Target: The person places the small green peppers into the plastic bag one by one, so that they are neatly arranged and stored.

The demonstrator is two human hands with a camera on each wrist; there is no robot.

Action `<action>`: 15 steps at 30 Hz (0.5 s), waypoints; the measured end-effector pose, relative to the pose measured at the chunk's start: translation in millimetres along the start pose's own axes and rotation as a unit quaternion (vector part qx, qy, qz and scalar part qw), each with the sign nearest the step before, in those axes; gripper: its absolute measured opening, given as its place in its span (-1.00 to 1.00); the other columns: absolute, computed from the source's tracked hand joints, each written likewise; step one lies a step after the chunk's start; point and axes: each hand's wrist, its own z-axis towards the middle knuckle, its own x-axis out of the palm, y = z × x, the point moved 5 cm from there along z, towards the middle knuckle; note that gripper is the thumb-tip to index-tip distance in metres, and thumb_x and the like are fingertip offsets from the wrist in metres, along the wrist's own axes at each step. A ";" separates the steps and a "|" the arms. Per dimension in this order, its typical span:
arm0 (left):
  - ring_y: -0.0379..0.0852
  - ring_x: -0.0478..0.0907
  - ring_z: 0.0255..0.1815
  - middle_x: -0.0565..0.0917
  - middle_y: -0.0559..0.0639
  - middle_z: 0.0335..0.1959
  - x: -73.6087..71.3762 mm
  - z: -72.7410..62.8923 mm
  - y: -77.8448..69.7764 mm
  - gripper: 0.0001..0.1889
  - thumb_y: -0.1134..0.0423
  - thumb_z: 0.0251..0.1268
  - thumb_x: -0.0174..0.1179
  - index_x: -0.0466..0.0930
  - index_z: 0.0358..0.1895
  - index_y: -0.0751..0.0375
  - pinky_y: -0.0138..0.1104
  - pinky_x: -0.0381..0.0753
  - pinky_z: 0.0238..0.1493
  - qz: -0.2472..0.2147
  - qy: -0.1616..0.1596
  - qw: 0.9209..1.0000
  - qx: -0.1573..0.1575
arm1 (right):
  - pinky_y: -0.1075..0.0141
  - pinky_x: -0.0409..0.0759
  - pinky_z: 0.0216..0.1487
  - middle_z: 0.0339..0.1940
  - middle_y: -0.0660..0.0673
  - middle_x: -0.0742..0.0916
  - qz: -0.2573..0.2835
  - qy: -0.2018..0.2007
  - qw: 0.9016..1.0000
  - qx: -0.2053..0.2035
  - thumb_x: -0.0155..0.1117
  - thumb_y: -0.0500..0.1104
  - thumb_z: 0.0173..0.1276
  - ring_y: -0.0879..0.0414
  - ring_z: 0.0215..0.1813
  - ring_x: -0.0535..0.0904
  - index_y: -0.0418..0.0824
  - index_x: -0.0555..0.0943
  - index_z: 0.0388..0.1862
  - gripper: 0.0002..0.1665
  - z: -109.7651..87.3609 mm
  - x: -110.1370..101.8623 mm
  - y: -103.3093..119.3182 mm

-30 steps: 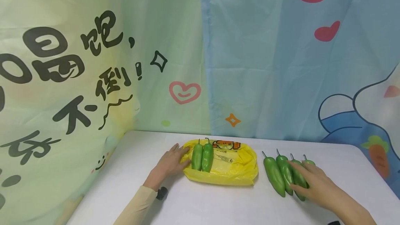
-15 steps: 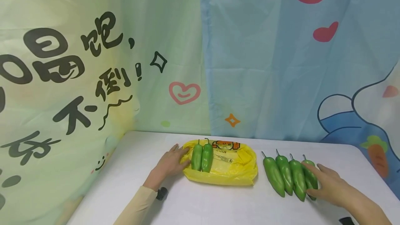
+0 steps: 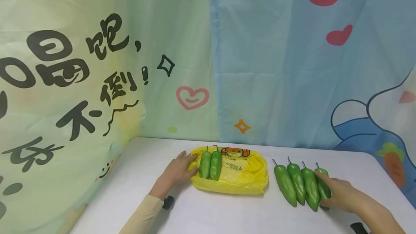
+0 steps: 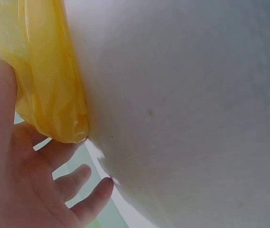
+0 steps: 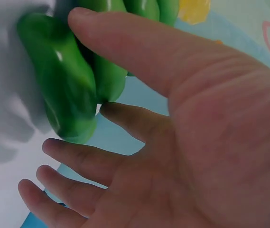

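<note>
My left hand rests against the left end of a yellow plastic bag, fingers spread. In the left wrist view the thumb lies in front of the bag and some fingers pass behind it. Two green peppers lie side by side on the bag's left part, stems away from me. At the right, my right hand reaches over the rightmost pepper of a row, thumb and fingers apart. In the right wrist view that pepper sits beside the thumb and straight fingertips.
Three more green peppers lie left of the right hand, close together with stems pointing back. The white table ends at a printed curtain behind. Black wrist straps show below both hands.
My right hand has moved rightward along the row of peppers to the rightmost one, its fingers coming down around it. My left hand, the bag and the peppers stay in place.
</note>
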 end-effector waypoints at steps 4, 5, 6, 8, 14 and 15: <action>0.27 0.17 0.58 0.46 0.12 0.46 -0.8 -0.6 -0.9 -0.41 -0.10 0.44 0.10 0.42 0.44 0.06 0.23 0.31 0.46 0.003 -0.003 1.000 0.001 | -0.42 0.52 0.04 0.17 -0.69 0.51 0.010 0.006 1.000 0.000 0.57 0.06 0.09 -0.63 0.16 0.45 -0.50 0.19 0.44 0.16 0.4 1.1 -2.2; 0.26 0.17 0.58 0.45 0.12 0.46 -1.1 -0.7 -1.2 -0.41 -0.11 0.44 0.10 0.42 0.44 0.05 0.23 0.31 0.47 0.005 -0.003 1.000 0.001 | -0.42 0.52 0.04 0.18 -0.69 0.50 0.013 0.009 1.000 0.002 0.57 0.07 0.09 -0.63 0.17 0.45 -0.50 0.18 0.44 0.16 0.4 1.2 -2.5; 0.26 0.17 0.58 0.45 0.11 0.46 -1.4 -0.7 -1.5 -0.41 -0.11 0.44 0.09 0.42 0.44 0.05 0.22 0.31 0.47 0.007 -0.003 1.000 0.002 | -0.42 0.52 0.05 0.19 -0.69 0.50 0.017 0.011 1.000 0.004 0.57 0.08 0.09 -0.63 0.17 0.44 -0.50 0.18 0.44 0.17 0.4 1.5 -3.0; 0.26 0.18 0.58 0.45 0.11 0.46 -1.9 -0.9 -1.9 -0.41 -0.12 0.44 0.09 0.42 0.44 0.05 0.22 0.31 0.47 0.009 -0.003 1.000 0.002 | -0.43 0.50 0.06 0.20 -0.70 0.48 0.024 0.015 1.000 0.005 0.57 0.09 0.09 -0.64 0.19 0.43 -0.50 0.17 0.45 0.19 0.5 1.9 -3.8; 0.26 0.18 0.58 0.45 0.11 0.46 -2.8 -1.7 -2.5 -0.40 -0.12 0.44 0.09 0.41 0.44 0.04 0.21 0.31 0.47 0.008 -0.003 1.000 0.001 | -0.44 0.50 0.05 0.20 -0.70 0.48 0.029 0.016 0.999 0.003 0.57 0.10 0.09 -0.64 0.19 0.43 -0.50 0.17 0.45 0.19 2.4 3.3 -6.2; 0.26 0.18 0.58 0.45 0.11 0.47 -2.7 -1.7 -2.6 -0.40 -0.12 0.44 0.09 0.41 0.45 0.04 0.21 0.31 0.47 0.007 -0.003 1.000 0.001 | -0.43 0.51 0.05 0.19 -0.70 0.49 0.027 0.015 1.000 0.001 0.57 0.10 0.09 -0.63 0.17 0.45 -0.50 0.17 0.44 0.18 2.9 3.5 -6.5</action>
